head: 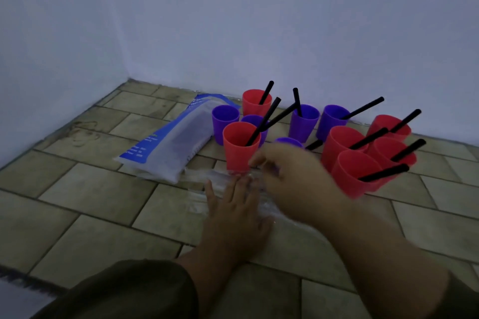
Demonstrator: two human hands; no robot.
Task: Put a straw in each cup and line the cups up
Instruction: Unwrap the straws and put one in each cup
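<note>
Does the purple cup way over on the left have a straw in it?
No, nothing pokes out of the leftmost purple cup, while the red cup just behind it has a black straw sticking up.

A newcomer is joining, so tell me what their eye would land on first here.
The cluster of red and purple cups by the wall stands out first, most holding a slanted black straw; the leftmost purple cup shows none. Left of them lies a blue-and-white packet. In front, the left hand presses flat on clear plastic wrap while the blurred right hand hangs beside the front red cup.
</note>
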